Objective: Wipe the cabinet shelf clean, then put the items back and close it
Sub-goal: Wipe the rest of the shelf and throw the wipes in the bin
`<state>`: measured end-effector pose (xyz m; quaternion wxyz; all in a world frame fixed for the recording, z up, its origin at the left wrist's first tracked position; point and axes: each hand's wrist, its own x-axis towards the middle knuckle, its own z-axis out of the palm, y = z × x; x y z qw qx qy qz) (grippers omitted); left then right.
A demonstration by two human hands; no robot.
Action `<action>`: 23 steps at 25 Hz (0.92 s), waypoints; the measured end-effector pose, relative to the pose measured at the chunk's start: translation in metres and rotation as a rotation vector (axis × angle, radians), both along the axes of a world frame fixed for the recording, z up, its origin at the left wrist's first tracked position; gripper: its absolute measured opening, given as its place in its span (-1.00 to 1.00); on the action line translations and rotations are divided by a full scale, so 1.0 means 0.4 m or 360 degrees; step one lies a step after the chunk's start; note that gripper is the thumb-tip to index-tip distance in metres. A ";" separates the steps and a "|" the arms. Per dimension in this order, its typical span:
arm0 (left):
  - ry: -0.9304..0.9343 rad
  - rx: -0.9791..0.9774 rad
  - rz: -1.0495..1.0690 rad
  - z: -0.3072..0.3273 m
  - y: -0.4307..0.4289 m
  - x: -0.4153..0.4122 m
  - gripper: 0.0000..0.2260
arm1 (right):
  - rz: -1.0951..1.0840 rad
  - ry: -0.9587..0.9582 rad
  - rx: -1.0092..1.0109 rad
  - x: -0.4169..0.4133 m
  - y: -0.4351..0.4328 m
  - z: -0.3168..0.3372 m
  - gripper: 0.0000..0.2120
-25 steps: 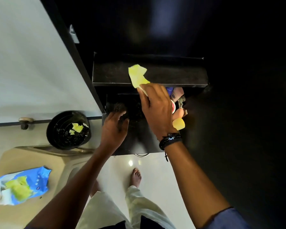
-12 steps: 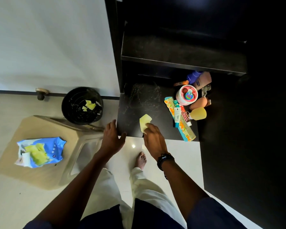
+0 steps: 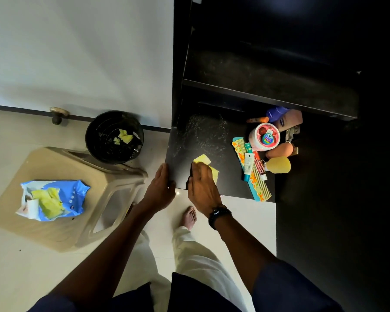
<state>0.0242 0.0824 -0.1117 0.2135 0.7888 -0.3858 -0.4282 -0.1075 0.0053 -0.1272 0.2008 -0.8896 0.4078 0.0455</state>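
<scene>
My right hand (image 3: 202,184) presses a yellow wipe (image 3: 202,159) flat on the lower black cabinet shelf (image 3: 230,176), near its front edge. My left hand (image 3: 160,188) grips the shelf's front left corner. Pale streaks and dust mark the shelf (image 3: 203,134) behind the wipe. Toiletries are bunched at the shelf's right: a pink-lidded jar (image 3: 265,136), a floral comb (image 3: 256,179), tubes (image 3: 249,164), a yellow bottle (image 3: 279,165), a purple bottle (image 3: 276,113). The upper shelf (image 3: 268,86) is bare and dusty.
A black bin (image 3: 114,137) holding used yellow wipes stands on the floor to the left of the cabinet. A beige plastic stool (image 3: 61,199) carries a blue wipe packet (image 3: 52,200). A white wall with a doorstop (image 3: 58,113) is behind. My bare foot (image 3: 189,218) stands below the shelf.
My right hand came down with the yellow wipe from the upper shelf to the lower shelf's front. It now covers more of the wipe. My left hand slid to the shelf's corner.
</scene>
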 end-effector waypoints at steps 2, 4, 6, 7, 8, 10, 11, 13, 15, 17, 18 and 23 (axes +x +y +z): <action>0.0030 0.0035 0.0012 -0.008 -0.001 0.008 -0.40 | -0.0038 0.0015 0.0032 0.040 -0.076 -0.001 -0.56; 0.0064 0.0061 0.0034 -0.012 -0.002 0.015 -0.42 | -0.0153 -0.0040 0.0176 0.094 -0.179 -0.006 -0.55; 0.0066 0.0110 0.0057 -0.017 0.002 0.021 -0.45 | -0.0171 -0.0063 0.0300 0.140 -0.286 -0.019 -0.51; 0.0075 0.0140 0.0084 -0.021 0.007 0.023 -0.46 | -0.0151 -0.0044 0.0349 0.159 -0.326 -0.024 -0.49; 0.0096 0.0173 0.0115 -0.024 0.012 0.025 -0.47 | -0.0118 -0.0008 0.0392 0.171 -0.348 -0.031 -0.47; 0.0133 0.0201 0.0157 -0.033 0.027 0.027 -0.49 | -0.0064 0.0043 0.0408 0.174 -0.337 -0.042 -0.44; 0.0141 0.0211 0.0166 -0.037 0.034 0.026 -0.50 | -0.0017 0.0050 0.0378 0.165 -0.303 -0.046 -0.43; 0.0168 0.0229 0.0195 -0.044 0.043 0.027 -0.51 | 0.0109 0.0030 0.0316 0.128 -0.197 -0.055 -0.42; 0.0251 0.0215 0.0269 -0.047 0.049 0.029 -0.51 | 0.0248 0.0002 0.0302 0.074 -0.067 -0.058 -0.43; 0.0324 0.0207 0.0344 -0.045 0.056 0.031 -0.51 | 0.0376 -0.0007 0.0289 0.022 0.046 -0.053 -0.43; 0.0342 0.0208 0.0360 -0.042 0.058 0.031 -0.51 | 0.0433 0.0008 0.0283 0.001 0.082 -0.051 -0.43; 0.0392 0.0182 0.0392 -0.037 0.078 0.038 -0.53 | 0.0842 0.0081 0.0184 0.022 -0.019 -0.052 -0.43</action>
